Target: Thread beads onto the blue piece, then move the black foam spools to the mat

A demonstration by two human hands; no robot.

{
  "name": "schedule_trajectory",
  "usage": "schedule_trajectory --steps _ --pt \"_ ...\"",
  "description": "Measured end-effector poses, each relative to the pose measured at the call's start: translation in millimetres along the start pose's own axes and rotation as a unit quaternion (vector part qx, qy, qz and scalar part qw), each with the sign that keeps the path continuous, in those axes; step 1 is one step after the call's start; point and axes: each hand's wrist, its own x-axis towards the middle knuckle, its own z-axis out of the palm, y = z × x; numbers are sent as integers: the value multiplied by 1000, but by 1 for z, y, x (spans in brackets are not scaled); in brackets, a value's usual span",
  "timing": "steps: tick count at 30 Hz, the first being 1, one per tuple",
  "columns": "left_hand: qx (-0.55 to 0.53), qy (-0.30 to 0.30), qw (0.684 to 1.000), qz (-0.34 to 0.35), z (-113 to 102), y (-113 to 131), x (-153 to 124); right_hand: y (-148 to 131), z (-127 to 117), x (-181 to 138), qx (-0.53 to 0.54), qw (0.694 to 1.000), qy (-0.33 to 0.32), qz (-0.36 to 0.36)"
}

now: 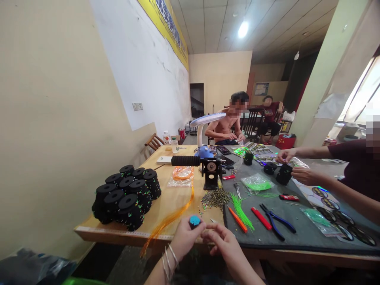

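My left hand [187, 236], with thin bangles at the wrist, is closed around a small dark spool with a bright blue face [195, 220], in front of the table's near edge. Just beside it, my right hand [222, 240] has its fingers curled together close to the left fingertips; anything pinched there is too small to make out. Beyond my hands lie a pile of small metallic beads [216, 197], a bundle of orange strands [175, 217] and a bundle of green strands [242, 209]. An orange pen-like tool [237, 219] lies to the right of my hands.
Stacked black foam spools [126, 202] stand at left. A black winding device [211, 173] and a lamp [203, 148] stand mid-table. Blue-handled pliers [277, 221] and a red tool [261, 218] lie at right. A co-worker's hands [303, 174] handle black spools [284, 174].
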Motion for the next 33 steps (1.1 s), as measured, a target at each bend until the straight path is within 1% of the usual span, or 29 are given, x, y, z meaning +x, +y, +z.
schedule_trajectory --steps 4,7,10,12,16,19,25,29,33 --pt "50 -48 997 17 4 -8 -1 9 -1 4 40 999 6 21" --pt "57 -60 997 10 7 -11 1 16 -5 8 5 1000 24 18" --pt "48 -47 998 -3 8 -10 5 21 -10 8 -33 999 40 14" --pt "44 -35 998 -6 8 -9 10 22 -12 7 -40 997 55 19" --pt "39 -11 999 3 5 -8 24 26 -17 4 -21 996 87 14" --pt "36 6 999 10 3 -9 38 29 -20 4 0 995 96 6" --pt "32 13 999 -15 0 -17 62 33 -25 4 12 993 114 0" --pt "39 6 999 -19 -5 -23 65 35 -27 4 6 994 113 3" --pt "87 11 996 -7 -12 -30 62 36 -27 4 0 994 106 -2"
